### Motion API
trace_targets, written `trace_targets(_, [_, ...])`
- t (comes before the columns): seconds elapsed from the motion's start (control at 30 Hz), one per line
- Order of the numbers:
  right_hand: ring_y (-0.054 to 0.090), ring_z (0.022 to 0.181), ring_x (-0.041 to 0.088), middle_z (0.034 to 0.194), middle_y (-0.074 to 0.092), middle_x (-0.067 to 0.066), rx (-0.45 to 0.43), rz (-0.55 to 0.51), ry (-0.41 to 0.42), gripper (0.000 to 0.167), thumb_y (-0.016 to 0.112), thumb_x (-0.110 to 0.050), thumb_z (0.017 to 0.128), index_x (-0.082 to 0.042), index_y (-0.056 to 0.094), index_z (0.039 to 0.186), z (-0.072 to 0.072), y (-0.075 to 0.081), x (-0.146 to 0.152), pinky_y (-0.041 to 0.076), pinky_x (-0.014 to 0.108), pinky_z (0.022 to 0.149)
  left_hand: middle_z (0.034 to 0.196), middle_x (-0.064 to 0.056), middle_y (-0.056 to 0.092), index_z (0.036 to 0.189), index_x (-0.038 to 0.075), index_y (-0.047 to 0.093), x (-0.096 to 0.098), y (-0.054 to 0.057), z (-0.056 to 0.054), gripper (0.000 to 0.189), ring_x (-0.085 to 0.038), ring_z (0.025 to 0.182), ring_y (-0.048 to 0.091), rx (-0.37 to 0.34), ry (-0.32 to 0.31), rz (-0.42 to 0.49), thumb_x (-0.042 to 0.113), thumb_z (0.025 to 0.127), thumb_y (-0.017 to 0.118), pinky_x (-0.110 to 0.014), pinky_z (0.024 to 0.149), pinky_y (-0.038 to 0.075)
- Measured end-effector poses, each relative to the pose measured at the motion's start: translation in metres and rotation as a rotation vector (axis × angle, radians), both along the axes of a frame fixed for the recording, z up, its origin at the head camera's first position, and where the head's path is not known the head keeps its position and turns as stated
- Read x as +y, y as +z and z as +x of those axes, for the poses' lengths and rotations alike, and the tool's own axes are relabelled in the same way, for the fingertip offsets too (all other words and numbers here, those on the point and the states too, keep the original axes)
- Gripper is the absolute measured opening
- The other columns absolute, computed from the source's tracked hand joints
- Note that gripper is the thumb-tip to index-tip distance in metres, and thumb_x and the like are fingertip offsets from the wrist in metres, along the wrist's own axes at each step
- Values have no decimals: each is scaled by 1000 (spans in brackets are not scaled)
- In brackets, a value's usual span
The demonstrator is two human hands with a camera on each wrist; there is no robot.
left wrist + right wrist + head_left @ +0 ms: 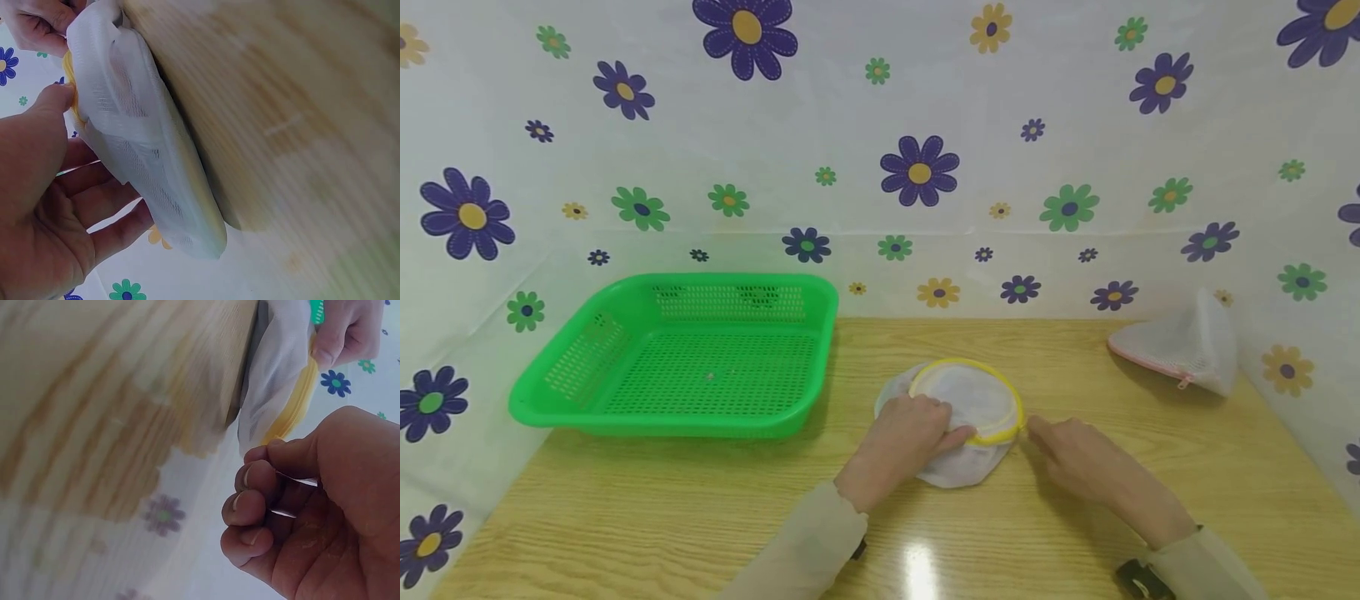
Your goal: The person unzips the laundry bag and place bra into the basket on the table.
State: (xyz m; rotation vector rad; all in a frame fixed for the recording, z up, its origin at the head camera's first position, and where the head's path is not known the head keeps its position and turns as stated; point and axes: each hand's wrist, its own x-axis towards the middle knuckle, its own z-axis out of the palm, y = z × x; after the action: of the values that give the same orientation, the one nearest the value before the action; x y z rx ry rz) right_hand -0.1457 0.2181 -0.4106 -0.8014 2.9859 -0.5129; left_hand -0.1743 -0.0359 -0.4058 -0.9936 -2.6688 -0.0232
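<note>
A round white mesh laundry bag [973,392] with a yellow zipper [1017,398] along its rim lies on the wooden table. My left hand [904,437] holds the bag's near left side; in the left wrist view its thumb [57,97] presses the yellow edge while the fingers lie against the mesh. At the bag's right edge, my right hand [1082,462] pinches the end of the yellow zipper between thumb and forefinger. Those fingertips [269,450] hide whatever small part they grip, and the other fingers are curled in the right wrist view.
A green plastic basket [673,422] with perforated sides stands on the left of the table [647,508]. Toward the back right sits another white mesh bag [1187,337] with a pink zipper. Flower-patterned white sheeting [820,100] surrounds the table at the back and sides.
</note>
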Motion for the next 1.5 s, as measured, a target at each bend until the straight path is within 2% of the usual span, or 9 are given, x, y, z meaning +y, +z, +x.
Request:
trace_targets(0.2, [36, 52, 6, 59, 36, -8, -1, -11, 4, 24, 53, -4, 102, -15, 46, 82, 0, 0, -2, 30, 21, 46, 54, 7, 43, 61, 16, 54, 2, 0, 0, 54, -6, 49, 25, 29, 6, 30, 53, 101, 57, -24, 42, 34])
trace_targets(0.4, [34, 52, 4, 60, 34, -10, -5, -25, 3, 24, 53, -3, 101, -15, 46, 81, 0, 0, -2, 28, 20, 46, 53, 7, 33, 58, 16, 50, 2, 0, 0, 57, -6, 49, 20, 73, 16, 17, 54, 101, 57, -22, 40, 24])
trace_targets(0.53, [34, 52, 4, 60, 34, -10, -3, -22, 2, 25, 54, -3, 101, -16, 46, 81, 0, -1, -1, 28, 20, 46, 53, 7, 31, 58, 17, 50, 2, 0, 1, 57, -6, 50, 19, 83, 19, 6, 54, 101, 56, -21, 40, 22])
trace_targets(0.9, [32, 51, 3, 60, 33, -10, -26, -22, -4, 26, 53, -4, 102, -16, 46, 80, 1, -1, 0, 28, 19, 46, 53, 8, 33, 60, 17, 53, 3, 1, 2, 56, -6, 49, 21, 77, 17, -3, 54, 101, 56, -21, 42, 27])
trace_targets(1.13, [35, 52, 4, 60, 36, -9, -9, -22, 10, 25, 54, -4, 101, -16, 46, 81, 3, -1, -1, 31, 20, 46, 53, 7, 34, 60, 17, 53, 4, 0, 2, 56, -6, 49, 23, 85, 19, 1, 54, 101, 56, -24, 45, 39])
trace_targets(1.37, [34, 52, 2, 61, 36, -9, -17, -27, 13, 24, 54, -3, 101, -16, 46, 82, 5, -1, -2, 30, 19, 46, 53, 8, 27, 57, 18, 48, 3, 1, 2, 58, -6, 50, 17, 125, 17, 9, 55, 100, 58, -21, 42, 21])
trace_targets(1.5, [33, 52, 2, 61, 36, -10, -12, -33, 18, 24, 54, -2, 101, -16, 46, 82, 6, -1, -3, 30, 19, 46, 54, 8, 26, 57, 18, 46, 4, 0, 1, 58, -6, 51, 17, 101, 20, 8, 55, 100, 57, -21, 43, 20])
